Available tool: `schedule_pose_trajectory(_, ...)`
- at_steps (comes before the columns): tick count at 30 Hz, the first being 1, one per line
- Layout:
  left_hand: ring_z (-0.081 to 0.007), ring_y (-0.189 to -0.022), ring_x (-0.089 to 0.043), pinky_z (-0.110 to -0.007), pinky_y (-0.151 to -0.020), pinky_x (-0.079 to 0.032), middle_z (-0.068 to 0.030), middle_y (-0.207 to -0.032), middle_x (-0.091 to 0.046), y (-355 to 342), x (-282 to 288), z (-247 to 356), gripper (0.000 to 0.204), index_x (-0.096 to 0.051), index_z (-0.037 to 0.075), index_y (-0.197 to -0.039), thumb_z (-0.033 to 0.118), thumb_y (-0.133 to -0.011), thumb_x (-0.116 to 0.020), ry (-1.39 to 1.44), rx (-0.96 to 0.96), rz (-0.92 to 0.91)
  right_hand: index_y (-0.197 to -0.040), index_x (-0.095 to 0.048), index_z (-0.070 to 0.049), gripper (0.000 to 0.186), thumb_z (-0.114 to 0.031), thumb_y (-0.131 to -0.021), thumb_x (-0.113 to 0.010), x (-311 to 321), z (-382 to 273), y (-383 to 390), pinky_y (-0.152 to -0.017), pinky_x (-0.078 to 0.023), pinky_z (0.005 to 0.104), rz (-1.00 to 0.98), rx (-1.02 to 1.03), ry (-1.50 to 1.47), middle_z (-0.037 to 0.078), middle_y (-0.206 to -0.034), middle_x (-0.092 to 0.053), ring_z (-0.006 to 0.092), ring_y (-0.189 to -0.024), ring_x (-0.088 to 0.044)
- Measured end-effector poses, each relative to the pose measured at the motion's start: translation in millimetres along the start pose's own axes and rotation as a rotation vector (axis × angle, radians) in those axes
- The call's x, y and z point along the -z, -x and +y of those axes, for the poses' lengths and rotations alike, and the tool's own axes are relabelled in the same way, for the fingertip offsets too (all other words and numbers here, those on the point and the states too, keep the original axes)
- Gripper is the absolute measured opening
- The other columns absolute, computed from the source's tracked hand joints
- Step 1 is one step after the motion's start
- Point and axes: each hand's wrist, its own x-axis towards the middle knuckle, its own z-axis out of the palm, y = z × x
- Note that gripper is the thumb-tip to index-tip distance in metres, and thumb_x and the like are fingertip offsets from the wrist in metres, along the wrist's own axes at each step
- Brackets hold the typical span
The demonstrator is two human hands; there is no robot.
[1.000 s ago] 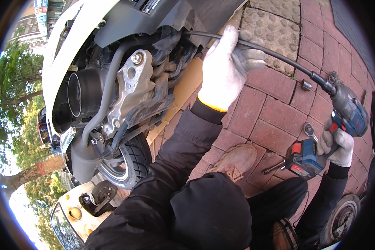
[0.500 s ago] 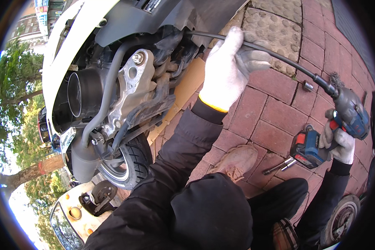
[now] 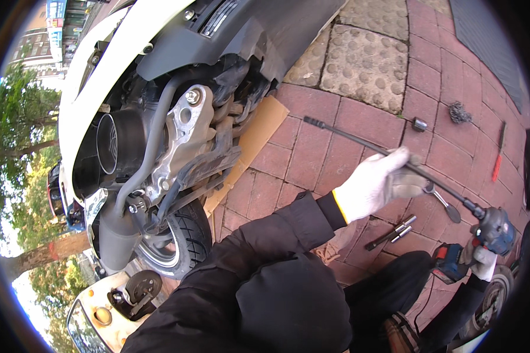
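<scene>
My left hand (image 3: 386,182), in a white glove with a grey palm, is closed round a long black extension bar (image 3: 352,138). The bar is fitted to a blue and black cordless impact wrench (image 3: 496,232). My gloved right hand (image 3: 483,262) grips the wrench by its handle, above the battery. The bar's free end points left over the paving, apart from the scooter (image 3: 218,47). On the scooter's exposed rear side are a grey exhaust pipe (image 3: 158,123), a silver metal bracket (image 3: 187,129) and a wheel (image 3: 193,235).
On the red bricks lie a short socket (image 3: 419,124), a tangle of metal wool (image 3: 459,112), a red-handled tool (image 3: 497,165), a ratchet (image 3: 450,210) and long sockets (image 3: 403,228). Cardboard (image 3: 272,120) sits beside the scooter. Another wheel (image 3: 493,300) stands at the lower right.
The extension bar has come out of the scooter's underside, and its free end now shows. Both hands have moved nearer to me with the wrench, the left one also to the right.
</scene>
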Motion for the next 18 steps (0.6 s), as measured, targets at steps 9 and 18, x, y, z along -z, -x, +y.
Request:
schedule_pose_trajectory(9,-0.0235,-0.084,-0.076,-0.037,-0.079,-0.064,-0.0117,-0.103,-0.078,7.3,14.0,-13.2,0.032,-0.071,0.003,-0.116,0.034,-0.113,-0.060,-0.075,0.105,0.006,-0.110,-0.073,-0.001,0.024,-0.010,-0.089,-0.080,-104.8,3.2,47.6,-0.072,-0.055,0.0314,0.431,-0.105,0.482,0.005,-0.092,-0.071,0.0163,-0.081,-0.068)
schedule_pose_trajectory(18,-0.0210,-0.091,-0.075,-0.036,-0.084,-0.063,-0.0128,-0.110,-0.074,19.2,39.0,4.7,0.032,-0.065,-0.001,-0.129,0.024,-0.111,-0.061,-0.673,-0.108,-0.033,-0.099,-0.072,-0.003,0.011,-0.010,-0.095,-0.078,-185.9,-15.4,40.0,-0.068,-0.052,0.0295,0.769,0.462,0.502,0.003,-0.084,-0.070,0.0114,-0.074,-0.066)
